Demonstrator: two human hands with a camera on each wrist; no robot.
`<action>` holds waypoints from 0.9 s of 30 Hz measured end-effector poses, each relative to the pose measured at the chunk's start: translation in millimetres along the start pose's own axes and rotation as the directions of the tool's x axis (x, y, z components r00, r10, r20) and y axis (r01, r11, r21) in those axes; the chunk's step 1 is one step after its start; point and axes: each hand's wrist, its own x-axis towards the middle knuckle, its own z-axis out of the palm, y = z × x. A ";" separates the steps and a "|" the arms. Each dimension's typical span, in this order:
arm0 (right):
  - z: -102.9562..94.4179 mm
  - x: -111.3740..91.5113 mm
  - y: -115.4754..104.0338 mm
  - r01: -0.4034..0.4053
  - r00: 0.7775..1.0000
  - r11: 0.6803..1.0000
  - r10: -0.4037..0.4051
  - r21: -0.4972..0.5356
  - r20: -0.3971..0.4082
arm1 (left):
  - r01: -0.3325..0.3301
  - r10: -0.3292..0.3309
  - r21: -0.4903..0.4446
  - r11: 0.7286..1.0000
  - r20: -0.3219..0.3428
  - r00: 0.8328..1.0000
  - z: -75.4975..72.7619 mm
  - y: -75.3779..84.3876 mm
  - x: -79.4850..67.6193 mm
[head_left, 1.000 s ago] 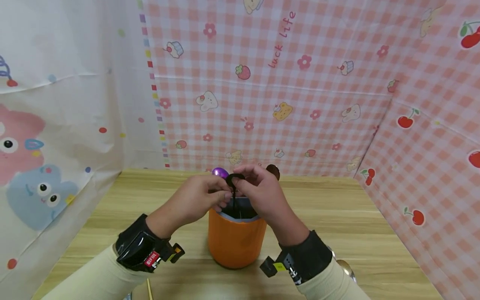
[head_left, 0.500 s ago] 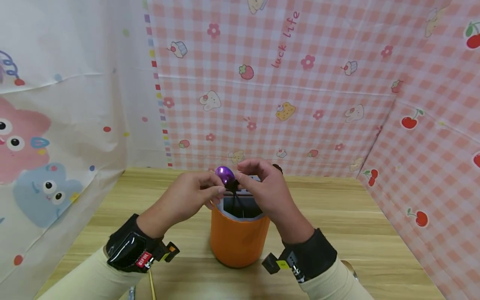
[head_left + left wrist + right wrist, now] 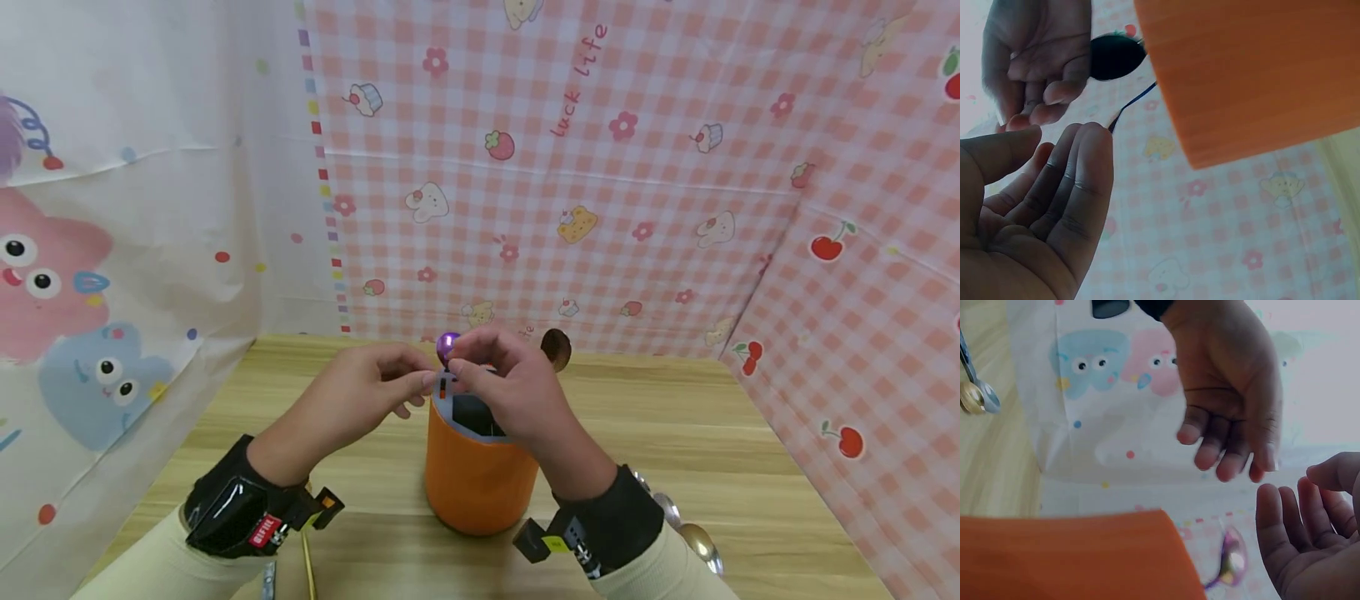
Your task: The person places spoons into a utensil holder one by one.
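Observation:
An orange cylindrical holder [image 3: 480, 483] with a grey inner rim stands upright on the wooden table. Out of its back left side rises a spoon with a shiny purple bowl [image 3: 447, 343], blurred in the right wrist view. My right hand [image 3: 504, 379] is over the rim, thumb and fingertips close to the purple bowl and overlapping it. At the rim's left, my left hand [image 3: 356, 396] has its fingers loosely bent. Both wrist views show nothing between the fingers of the left hand [image 3: 1041, 206] or the right hand [image 3: 1316, 531]. A dark brown spoon bowl [image 3: 557, 348] sticks out at the back right.
Silver and gold spoons [image 3: 697, 546] lie on the table by the right wrist. A thin gold handle [image 3: 308, 558] and a grey handle [image 3: 268, 581] lie near the left wrist. A pink checked cloth [image 3: 525, 208] hangs behind the table.
The right hand has let go of a black utensil it pinched over the holder. The left hand has drawn back leftward. The purple bowl, larger and between both hands half a second ago, now shows smaller behind the right fingertips.

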 end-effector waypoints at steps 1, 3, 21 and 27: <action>3.0 -0.3 0.8 -0.008 1.000 1.000 0.008 0.005 0.021 | 0.008 -0.008 0.005 1.000 -0.006 1.000 -2.5 -0.6 -2.0; 9.9 -1.1 2.7 -0.025 0.998 1.000 0.025 0.005 0.057 | 0.025 -0.025 0.011 1.000 -0.015 1.000 -8.1 -2.1 -6.6; 79.4 -9.1 20.5 -0.092 0.963 0.991 0.113 -0.096 0.244 | 0.160 -0.155 0.079 0.984 -0.062 0.986 -31.7 -49.2 -67.1; 96.5 -10.9 39.9 -0.122 0.956 0.981 0.157 -0.152 0.248 | 0.186 -0.182 0.047 0.981 -0.073 0.981 -29.4 -66.7 -83.0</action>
